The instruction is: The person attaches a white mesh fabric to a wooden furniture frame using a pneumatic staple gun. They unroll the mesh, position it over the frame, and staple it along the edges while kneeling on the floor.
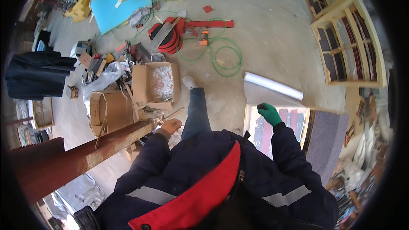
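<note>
- The right hand, in a green glove, has its fingers closed around a small dark piece, which shows at the far left of the grip.
- The left hand, bare, has its fingers bent; whether it grasps anything cannot be told. It is near the far end of a rusty red beam.
- Under and near the right hand lies a wooden frame; just beyond is a white roll, with a translucent sheet running from it toward the frame.
- The floor is bare grey concrete.
- At left, an open carton holds white scraps, with a second carton nearer.
- Farther off lie a coil of red and black webbing, a green hose and blue foam.
- At far right are large wooden frames with dark strips.
- The dark piece looks blunt and blackish, too small to identify.
- The wooden frame has a pale inside crossed by reddish and grey bands, with dark S-shaped marks.
</note>
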The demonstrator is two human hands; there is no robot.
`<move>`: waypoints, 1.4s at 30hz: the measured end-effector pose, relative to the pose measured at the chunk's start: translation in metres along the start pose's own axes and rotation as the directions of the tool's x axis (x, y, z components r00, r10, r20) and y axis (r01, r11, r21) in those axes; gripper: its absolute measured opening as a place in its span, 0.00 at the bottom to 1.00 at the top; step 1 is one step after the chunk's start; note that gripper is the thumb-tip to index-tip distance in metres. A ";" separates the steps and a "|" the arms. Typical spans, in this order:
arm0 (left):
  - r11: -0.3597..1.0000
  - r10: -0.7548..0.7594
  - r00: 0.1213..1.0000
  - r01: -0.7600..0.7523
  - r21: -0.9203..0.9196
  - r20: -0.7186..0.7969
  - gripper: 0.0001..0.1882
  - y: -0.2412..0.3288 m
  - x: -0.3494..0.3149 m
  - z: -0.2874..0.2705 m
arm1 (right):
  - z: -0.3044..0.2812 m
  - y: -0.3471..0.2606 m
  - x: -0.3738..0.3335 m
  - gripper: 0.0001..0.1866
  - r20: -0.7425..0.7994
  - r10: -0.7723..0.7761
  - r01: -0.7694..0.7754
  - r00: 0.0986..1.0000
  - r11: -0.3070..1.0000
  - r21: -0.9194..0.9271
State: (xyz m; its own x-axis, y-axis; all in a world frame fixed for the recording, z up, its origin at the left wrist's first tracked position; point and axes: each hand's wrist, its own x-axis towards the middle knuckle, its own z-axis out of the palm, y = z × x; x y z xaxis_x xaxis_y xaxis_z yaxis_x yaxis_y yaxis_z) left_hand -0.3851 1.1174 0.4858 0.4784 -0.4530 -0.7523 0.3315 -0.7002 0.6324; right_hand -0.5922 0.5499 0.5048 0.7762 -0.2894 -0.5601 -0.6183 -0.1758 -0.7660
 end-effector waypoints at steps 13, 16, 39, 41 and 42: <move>0.974 0.225 0.856 -0.204 0.096 -0.465 0.11 0.144 0.276 -0.210 | 0.077 -0.113 0.441 0.16 0.360 -0.116 0.332 0.926 0.705 -0.627; 0.980 0.128 0.861 -0.184 -0.069 -0.492 0.11 0.156 0.315 -0.204 | 0.116 -0.139 0.573 0.20 0.378 -0.124 0.372 0.917 0.606 -0.703; 0.711 -0.171 0.549 0.644 0.283 -0.818 0.21 -0.243 0.771 -0.412 | 0.282 0.007 1.013 0.25 0.756 -0.266 0.647 0.598 -0.396 -0.652; 0.699 -0.210 0.529 0.669 0.252 -0.822 0.21 -0.251 0.776 -0.414 | 0.281 0.007 1.013 0.23 0.748 -0.244 0.633 0.617 -0.411 -0.656; 0.701 -0.219 0.524 0.672 0.240 -0.823 0.20 -0.252 0.778 -0.414 | 0.282 0.006 1.012 0.22 0.742 -0.225 0.622 0.632 -0.423 -0.659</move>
State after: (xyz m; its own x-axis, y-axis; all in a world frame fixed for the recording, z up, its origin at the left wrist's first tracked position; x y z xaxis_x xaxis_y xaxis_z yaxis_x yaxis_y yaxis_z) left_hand 0.2396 1.1699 -0.1821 0.8472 0.3707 -0.3807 0.3580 -0.9276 -0.1065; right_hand 0.2243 0.5214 -0.1558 0.7210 0.5543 -0.4159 0.6635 -0.7254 0.1835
